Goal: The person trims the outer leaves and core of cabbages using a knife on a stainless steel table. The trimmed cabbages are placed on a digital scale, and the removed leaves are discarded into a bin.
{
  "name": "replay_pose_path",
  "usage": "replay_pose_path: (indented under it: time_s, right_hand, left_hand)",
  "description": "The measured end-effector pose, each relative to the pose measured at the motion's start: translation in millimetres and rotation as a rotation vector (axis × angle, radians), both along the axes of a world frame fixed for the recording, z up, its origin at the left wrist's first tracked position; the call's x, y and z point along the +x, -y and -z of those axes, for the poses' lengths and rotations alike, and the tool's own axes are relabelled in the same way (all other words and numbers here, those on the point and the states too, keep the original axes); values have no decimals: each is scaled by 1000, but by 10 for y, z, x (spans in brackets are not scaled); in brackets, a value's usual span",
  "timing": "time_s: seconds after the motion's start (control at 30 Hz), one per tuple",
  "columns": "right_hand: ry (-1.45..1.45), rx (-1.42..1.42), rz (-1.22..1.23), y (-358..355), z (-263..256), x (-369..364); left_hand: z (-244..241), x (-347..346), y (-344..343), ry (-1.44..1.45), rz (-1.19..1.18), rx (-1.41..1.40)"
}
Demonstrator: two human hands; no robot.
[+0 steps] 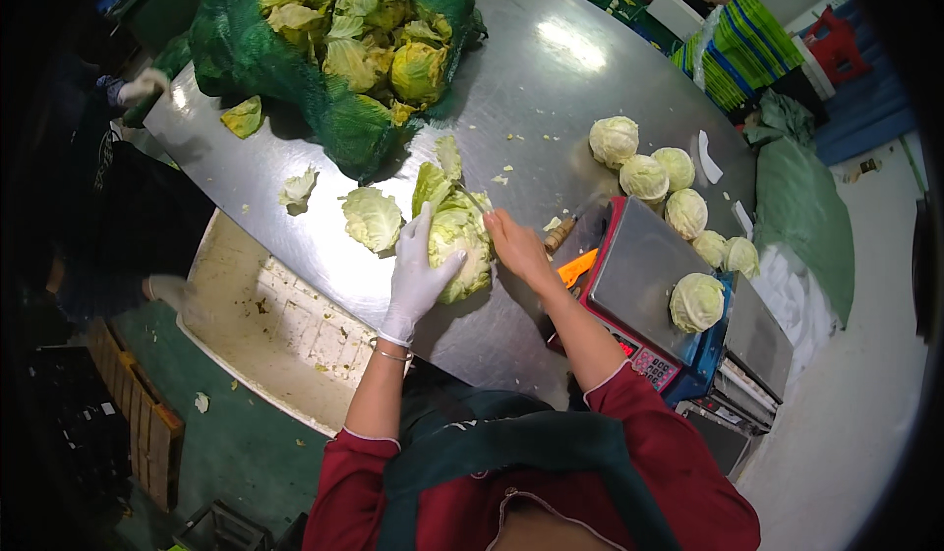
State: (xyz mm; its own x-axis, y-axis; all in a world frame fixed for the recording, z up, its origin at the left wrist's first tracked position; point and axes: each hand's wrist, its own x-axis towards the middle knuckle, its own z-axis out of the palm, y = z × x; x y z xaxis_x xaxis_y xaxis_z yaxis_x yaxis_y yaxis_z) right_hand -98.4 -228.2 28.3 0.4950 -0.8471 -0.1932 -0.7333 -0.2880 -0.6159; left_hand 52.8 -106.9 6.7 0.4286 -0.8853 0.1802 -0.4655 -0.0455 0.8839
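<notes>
My left hand (422, 271), in a thin white glove, presses on the left side of a pale green cabbage (461, 245) on the metal table. My bare right hand (516, 245) is closed around a knife (470, 198), its handle hidden in the fingers and its blade against the cabbage's upper right. A green outer leaf (430, 186) stands away from the head at the top. Loose leaves (371, 219) lie to the left. Right of my right hand are a wooden-handled tool (560, 234) and an orange object (577, 267).
A green mesh sack (354, 134) of yellowed cabbages fills the table's far left. On the right stands a red-rimmed scale (649, 256) with a cabbage (697, 302) on it; several cabbages (644, 178) lie behind. A white tub (273, 330) is below the left edge, near another person (125, 204).
</notes>
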Motion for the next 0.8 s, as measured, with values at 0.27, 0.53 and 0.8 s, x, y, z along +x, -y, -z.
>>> replay_pose_path:
  time_s: [0.27,0.53,0.8]
  right_hand:
    - [52,-34,23,32,247,353]
    - [-129,-155,231,184,335,122]
    - [126,-226,-271,-734,72,-55]
  left_hand:
    - [33,-37,-382,-66,-92,-136]
    - [49,-344,-783,-402,-437,-63]
    - [107,13,-642,-350,-226,-108]
